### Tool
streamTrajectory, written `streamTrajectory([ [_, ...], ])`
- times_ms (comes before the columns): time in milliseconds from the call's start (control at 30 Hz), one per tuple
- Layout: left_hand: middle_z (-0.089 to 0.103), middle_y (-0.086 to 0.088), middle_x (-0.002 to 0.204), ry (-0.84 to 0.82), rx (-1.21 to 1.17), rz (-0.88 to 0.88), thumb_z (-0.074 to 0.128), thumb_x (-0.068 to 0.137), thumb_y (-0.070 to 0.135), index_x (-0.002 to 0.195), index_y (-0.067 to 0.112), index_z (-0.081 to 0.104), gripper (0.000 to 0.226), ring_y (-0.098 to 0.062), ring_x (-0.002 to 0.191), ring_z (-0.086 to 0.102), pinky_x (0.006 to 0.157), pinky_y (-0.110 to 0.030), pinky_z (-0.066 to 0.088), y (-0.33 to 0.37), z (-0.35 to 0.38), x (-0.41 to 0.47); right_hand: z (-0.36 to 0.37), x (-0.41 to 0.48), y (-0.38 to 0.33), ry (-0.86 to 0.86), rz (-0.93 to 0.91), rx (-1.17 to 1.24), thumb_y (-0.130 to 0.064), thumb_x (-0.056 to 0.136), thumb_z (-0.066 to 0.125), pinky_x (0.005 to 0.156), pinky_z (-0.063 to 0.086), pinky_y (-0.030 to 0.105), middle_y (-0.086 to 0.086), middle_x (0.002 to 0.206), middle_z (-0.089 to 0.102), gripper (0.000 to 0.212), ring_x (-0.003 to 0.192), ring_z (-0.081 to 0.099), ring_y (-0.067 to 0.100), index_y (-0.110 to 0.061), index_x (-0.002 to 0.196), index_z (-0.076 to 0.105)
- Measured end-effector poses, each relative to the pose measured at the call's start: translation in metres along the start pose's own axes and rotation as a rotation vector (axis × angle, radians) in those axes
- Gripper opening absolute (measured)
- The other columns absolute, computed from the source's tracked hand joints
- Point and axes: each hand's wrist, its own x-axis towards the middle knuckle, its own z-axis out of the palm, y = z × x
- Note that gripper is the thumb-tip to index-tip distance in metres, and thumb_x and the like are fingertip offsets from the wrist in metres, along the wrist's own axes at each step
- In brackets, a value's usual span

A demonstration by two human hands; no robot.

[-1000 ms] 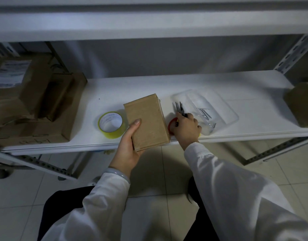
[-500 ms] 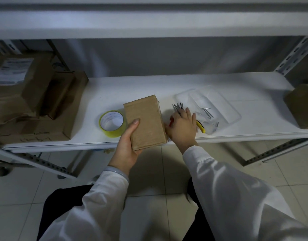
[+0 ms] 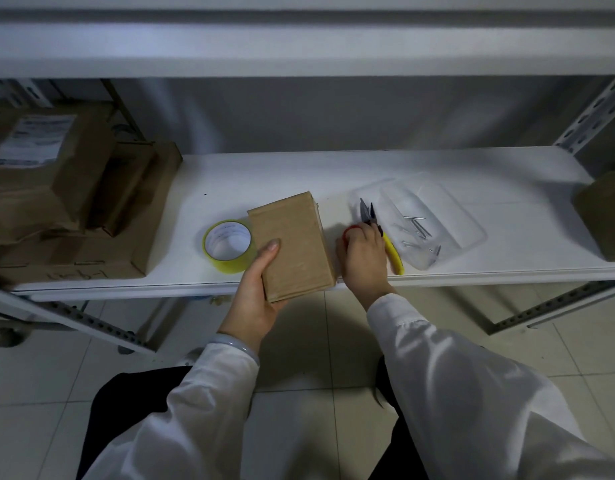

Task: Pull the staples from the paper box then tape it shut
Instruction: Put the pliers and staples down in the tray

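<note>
While right hand [image 3: 363,258] curls fingers over pliers [image 3: 368,213] on shelf [image 3: 437,168], step looks like picking tool up. Good way: get both handles, red and yellow, inside fist before lifting; yellow one sticks out loose.

Left hand [image 3: 254,299] holds paper box [image 3: 292,244] by near corner, thumb flat on top, other fingers hidden under. Box sits on shelf edge, between tape roll [image 3: 228,245] and pliers. Keep it steady.

Clear tray [image 3: 472,233] just right of pliers: few thin metal bits inside, likely pulled staples [image 3: 417,226].

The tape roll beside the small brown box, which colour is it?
The tape roll is yellow, with a white inner core. The head view, the only one, shows it clearly.
</note>
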Motion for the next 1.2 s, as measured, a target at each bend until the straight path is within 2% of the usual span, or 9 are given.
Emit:
streamTrajectory([
  [100,0.064,-0.007,0.124,-0.012,-0.01,-0.006,0.065,0.077,0.034,0.126,0.018,0.058,0.051,-0.027,0.12,0.057,0.108,-0.05,0.038,-0.001,0.0,0.001,-0.004,0.001,-0.005,0.085,0.028,0.136,-0.018,0.095,0.04,0.09,0.039,0.037,0.025,0.103,0.06,0.031,0.102,0.055,0.039,0.006,0.096,0.06],
  [200,0.064,-0.007,0.125,-0.019,-0.006,-0.01,0.069,0.073,0.035,0.126,0.018,0.058,0.057,-0.028,0.12,0.056,0.109,-0.053,0.036,-0.003,-0.002,0.002,-0.014,0.001,-0.008,0.149,0.051,0.347,-0.008,0.096,0.043,0.065,0.028,0.021,0.023,0.101,0.053,0.021,0.082,0.05,0.031,0.008,0.099,0.055],
  [267,0.064,-0.007,0.125,-0.023,-0.003,-0.013,0.07,0.072,0.035,0.125,0.019,0.059,0.056,-0.028,0.12,0.057,0.109,-0.053,0.036,-0.004,-0.003,0.002,-0.016,0.0,-0.009,0.202,0.074,0.455,-0.007,0.096,0.042,0.064,0.023,0.017,0.023,0.095,0.053,0.02,0.078,0.042,0.022,0.008,0.091,0.055],
  [367,0.065,-0.005,0.123,-0.029,-0.005,-0.009,0.071,0.072,0.034,0.119,0.021,0.062,0.05,-0.027,0.12,0.057,0.109,-0.051,0.037,-0.004,-0.003,0.001,-0.015,0.002,-0.009,0.259,0.128,0.575,-0.01,0.098,0.039,0.064,0.027,0.026,0.025,0.083,0.054,0.028,0.074,0.043,0.023,0.007,0.081,0.055],
  [667,0.064,-0.004,0.123,-0.016,0.017,-0.006,0.07,0.071,0.034,0.127,0.019,0.057,0.059,-0.026,0.12,0.057,0.108,-0.049,0.038,-0.002,-0.007,0.0,-0.022,0.002,-0.01,0.282,0.539,1.029,-0.027,0.102,0.029,0.082,0.037,0.026,0.007,0.107,0.055,0.037,0.097,0.05,0.019,-0.003,0.117,0.052],
  [800,0.062,-0.006,0.128,-0.033,0.002,-0.018,0.071,0.071,0.036,0.13,0.019,0.054,0.064,-0.027,0.121,0.056,0.109,-0.052,0.036,-0.002,-0.009,0.001,-0.019,0.0,-0.009,0.271,0.525,1.027,-0.031,0.1,0.036,0.083,0.044,0.032,0.007,0.1,0.059,0.03,0.095,0.054,0.021,-0.01,0.1,0.058],
  [900,0.062,-0.007,0.128,-0.032,0.0,-0.004,0.07,0.073,0.035,0.13,0.017,0.054,0.062,-0.028,0.122,0.056,0.109,-0.05,0.037,-0.001,-0.009,-0.001,-0.02,0.0,-0.013,0.287,0.541,1.019,-0.034,0.099,0.039,0.082,0.048,0.032,0.005,0.097,0.062,0.032,0.093,0.056,0.021,-0.013,0.098,0.064],
  [1067,0.063,-0.006,0.125,-0.016,-0.004,0.007,0.066,0.07,0.036,0.13,0.016,0.053,0.064,-0.027,0.121,0.056,0.109,-0.049,0.037,0.002,-0.007,-0.004,-0.026,0.006,-0.009,0.296,0.712,1.146,-0.029,0.098,0.046,0.069,0.042,0.025,0.0,0.076,0.06,0.028,0.074,0.051,0.014,-0.01,0.086,0.063],
  [1200,0.062,-0.008,0.127,-0.028,-0.033,-0.013,0.072,0.071,0.036,0.13,0.017,0.054,0.064,-0.028,0.121,0.056,0.109,-0.052,0.035,0.001,-0.008,-0.004,-0.023,0.002,-0.007,0.295,0.76,1.166,-0.027,0.097,0.048,0.057,0.04,0.021,-0.001,0.072,0.06,0.034,0.073,0.057,0.017,-0.011,0.07,0.062],
])
